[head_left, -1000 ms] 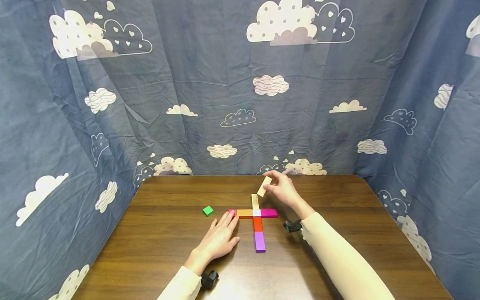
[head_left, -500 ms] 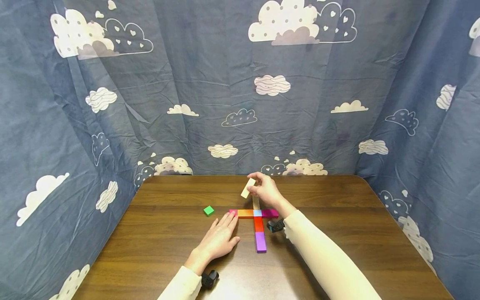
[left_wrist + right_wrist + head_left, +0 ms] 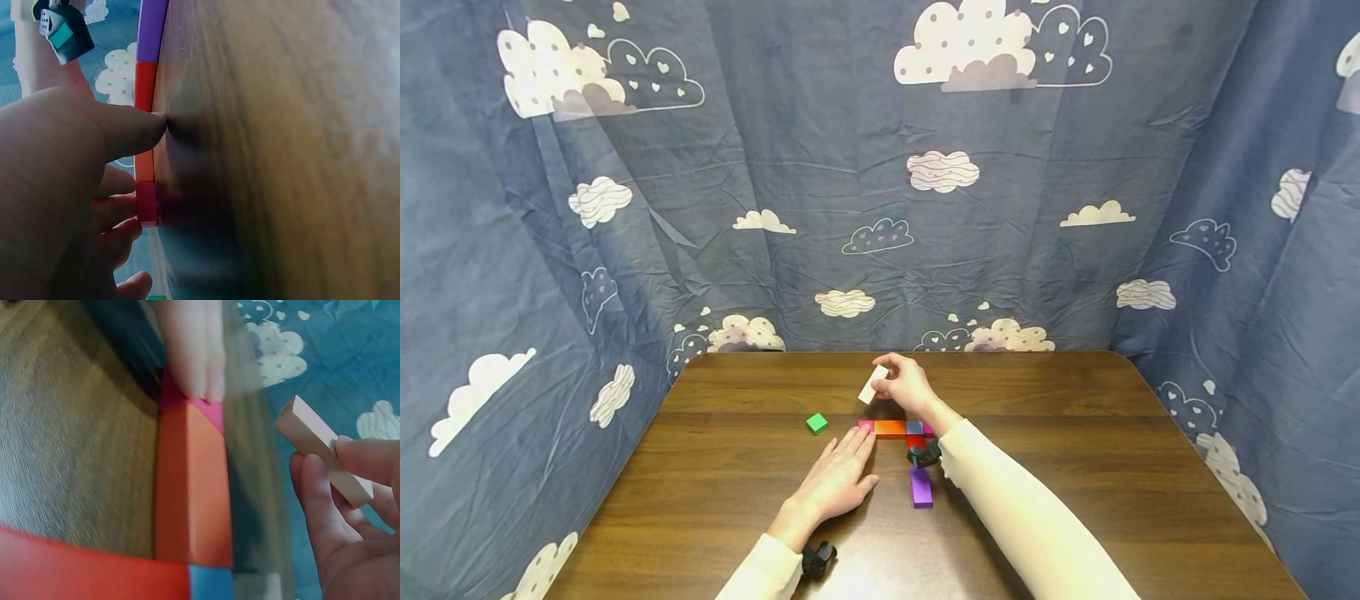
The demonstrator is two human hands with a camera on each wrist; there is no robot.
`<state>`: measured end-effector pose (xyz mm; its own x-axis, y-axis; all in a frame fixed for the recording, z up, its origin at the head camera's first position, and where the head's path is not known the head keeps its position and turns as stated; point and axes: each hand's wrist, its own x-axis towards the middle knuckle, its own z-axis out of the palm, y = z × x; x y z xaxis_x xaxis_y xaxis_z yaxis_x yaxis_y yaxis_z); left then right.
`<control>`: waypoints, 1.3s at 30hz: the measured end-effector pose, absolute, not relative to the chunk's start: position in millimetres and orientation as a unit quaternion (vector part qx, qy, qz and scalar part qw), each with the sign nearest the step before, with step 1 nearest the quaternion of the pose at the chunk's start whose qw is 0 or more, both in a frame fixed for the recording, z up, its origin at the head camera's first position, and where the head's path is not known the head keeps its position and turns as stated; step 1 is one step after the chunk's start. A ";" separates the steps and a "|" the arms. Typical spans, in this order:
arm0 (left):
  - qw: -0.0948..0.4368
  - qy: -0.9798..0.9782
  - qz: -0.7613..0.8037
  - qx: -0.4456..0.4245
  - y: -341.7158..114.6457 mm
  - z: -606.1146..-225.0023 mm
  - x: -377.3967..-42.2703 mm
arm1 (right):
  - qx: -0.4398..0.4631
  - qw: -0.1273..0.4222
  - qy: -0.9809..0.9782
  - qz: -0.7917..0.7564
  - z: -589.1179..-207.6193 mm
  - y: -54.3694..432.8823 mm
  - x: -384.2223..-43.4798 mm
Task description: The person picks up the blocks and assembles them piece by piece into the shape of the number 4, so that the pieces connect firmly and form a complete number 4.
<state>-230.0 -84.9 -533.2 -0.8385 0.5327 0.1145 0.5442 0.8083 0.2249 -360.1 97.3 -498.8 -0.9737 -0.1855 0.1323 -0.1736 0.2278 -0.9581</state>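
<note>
My left hand (image 3: pixel 837 479) lies with fairly straight fingers, their tips resting on a pink block (image 3: pixel 147 204) at the left end of a row. My right hand (image 3: pixel 912 392) pinches a plain pale wooden block (image 3: pixel 325 450) between thumb and fingers, tilted and raised above the table behind that row. Right of the pink block come an orange block (image 3: pixel 891 429) and a small blue block (image 3: pixel 914 427). A red block (image 3: pixel 94 569) and a purple block (image 3: pixel 921 487) run from the blue one toward me. The right wrist partly covers the red and magenta blocks; a second pale block is hidden.
A small green block (image 3: pixel 817 423) lies apart, left of the row. All of this is on a brown wooden table (image 3: pixel 700 483), with a blue cloud-print curtain (image 3: pixel 820 175) behind it and at both sides. Each wrist wears a black camera.
My right hand has carried the pale block leftward, from above the cross's far arm to behind the orange and pink blocks. My left hand has stayed on the pink block.
</note>
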 end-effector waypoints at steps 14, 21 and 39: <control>0.018 -0.951 -0.122 -0.282 -84.4 -532.2 -228.3 | -0.111 0.039 0.806 -0.580 -514.0 79.1 -358.0; 0.020 -0.951 -0.117 -0.285 -84.5 -533.9 -227.9 | -0.108 0.049 0.816 -0.566 -519.1 75.9 -357.6; 0.027 -0.952 -0.109 -0.285 -85.0 -535.5 -230.2 | -0.115 -0.022 0.920 -0.374 -519.2 72.8 -362.2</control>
<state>-230.2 -85.0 -535.5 -0.8366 0.5361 0.1130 0.5477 0.8143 0.1923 -362.2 72.8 -519.2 -0.9727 -0.1941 0.1271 -0.2277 0.6933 -0.6838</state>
